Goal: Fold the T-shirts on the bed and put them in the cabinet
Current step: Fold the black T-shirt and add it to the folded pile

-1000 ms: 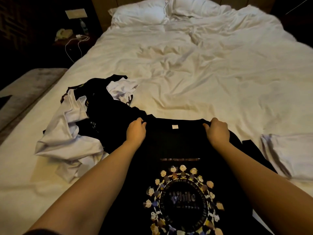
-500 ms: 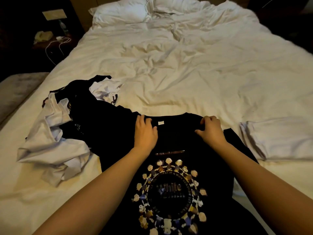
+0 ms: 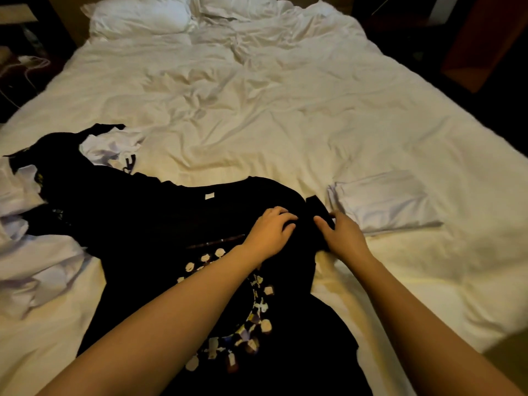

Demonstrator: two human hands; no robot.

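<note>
A black T-shirt (image 3: 177,224) with a round colourful print lies spread face up on the white bed (image 3: 271,110), collar away from me. My left hand (image 3: 268,232) rests on its right shoulder area, fingers curled on the fabric. My right hand (image 3: 344,238) pinches the shirt's right sleeve at its edge. A folded white T-shirt (image 3: 385,204) lies on the bed just right of my hands. A heap of unfolded black and white T-shirts (image 3: 57,195) lies at the left.
Two white pillows (image 3: 137,15) sit at the head of the bed. A dark bedside table with white cables (image 3: 25,64) stands at the far left. Dark furniture (image 3: 480,44) stands beyond the bed's right side.
Both hands have left the collar and moved right to the shirt's right shoulder and sleeve. My view has shifted so the bed sits further right.
</note>
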